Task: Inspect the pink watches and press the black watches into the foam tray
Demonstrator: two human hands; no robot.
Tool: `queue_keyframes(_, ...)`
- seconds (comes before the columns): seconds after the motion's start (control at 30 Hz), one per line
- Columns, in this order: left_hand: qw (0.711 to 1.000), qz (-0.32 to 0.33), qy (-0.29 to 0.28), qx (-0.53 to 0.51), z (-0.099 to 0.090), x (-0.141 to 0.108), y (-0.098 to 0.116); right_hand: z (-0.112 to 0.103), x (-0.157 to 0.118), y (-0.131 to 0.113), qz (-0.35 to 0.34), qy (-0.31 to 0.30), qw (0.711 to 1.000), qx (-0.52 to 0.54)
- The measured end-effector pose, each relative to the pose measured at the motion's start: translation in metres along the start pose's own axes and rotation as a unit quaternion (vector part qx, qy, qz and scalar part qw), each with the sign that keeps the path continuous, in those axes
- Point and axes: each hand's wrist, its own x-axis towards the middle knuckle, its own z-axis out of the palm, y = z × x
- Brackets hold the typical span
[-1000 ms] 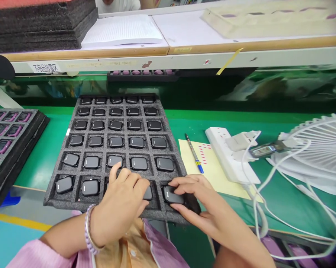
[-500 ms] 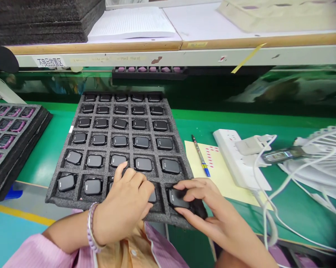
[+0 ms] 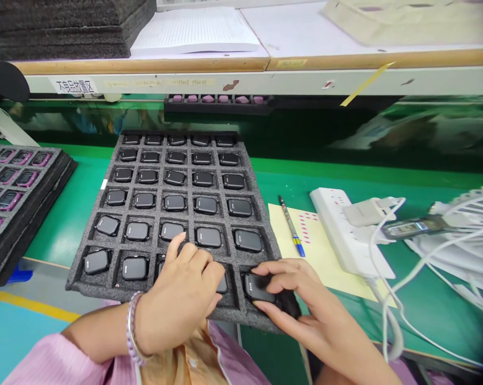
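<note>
A grey foam tray [image 3: 267, 227] of black smartwatches without straps lies in front of me, one watch to a compartment. At the near right corner, my right hand [image 3: 305, 291] grips a smartwatch [image 3: 254, 287] between thumb and fingers, still within its compartment. My left hand [image 3: 185, 283] bends over the front row, fingers curled and one fingertip raised by a watch in the second row [image 3: 172, 230]. Between its thumb and forefinger shows the edge of another front-row smartwatch [image 3: 223, 284]. The rest of that watch is hidden by the hand.
Left stands a stack of foam trays with purple-rimmed watches [image 3: 25, 178]. To the right lie a pen [image 3: 291, 227] on yellow paper [image 3: 279, 219], a white power strip [image 3: 333, 227] with cables, and a white fan [image 3: 466, 235]. A shelf edge [image 3: 241, 83] runs across behind.
The whole view has shifted slightly. Both hands keep their places on the tray, and the right hand's grip on its smartwatch looks nearly the same.
</note>
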Motion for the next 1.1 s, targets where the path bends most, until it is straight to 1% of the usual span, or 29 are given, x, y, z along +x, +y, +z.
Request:
queue_keyframes(0.3, 1.000, 0.002, -0.007, 0.003, 0.0009, 0.0001, -0.0008, 0.0007, -0.0007, 0.0014, 0.002, -0.001, 1.000, 0.001)
queue_keyframes(0.83, 1.000, 0.009, 0.010, 0.010, 0.0012, -0.0005, -0.0006, 0.0018, 0.0006, 0.0030, -0.002, 0.002, 1.000, 0.014)
queue_keyframes(1.1, 1.000, 0.008, 0.008, 0.012, 0.0006, 0.0004, -0.0008, 0.0006, 0.0014, 0.0013, -0.003, -0.002, 1.000, 0.008)
